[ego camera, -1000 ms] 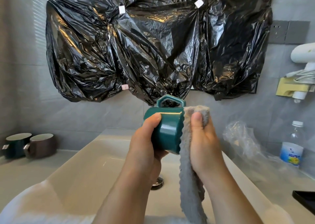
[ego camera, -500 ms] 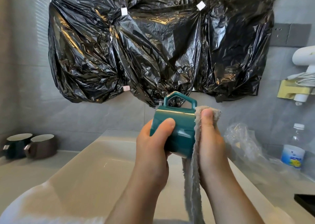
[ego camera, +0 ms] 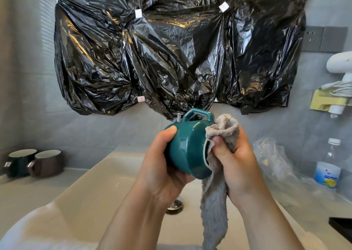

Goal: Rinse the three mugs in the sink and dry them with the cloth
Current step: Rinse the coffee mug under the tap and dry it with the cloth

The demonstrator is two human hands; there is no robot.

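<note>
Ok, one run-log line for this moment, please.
step: drying | left hand: holds glossy teal ceramic mug sideways over beige sink | right hand: pinches fluffy grey cloth at mug mouth | dark green mug, brown mug: upright, left counter

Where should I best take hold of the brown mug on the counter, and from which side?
Probably by its body, from the right. The brown mug stands upright, and its handle points left, close beside the dark mug, leaving little room for fingers there.
</note>
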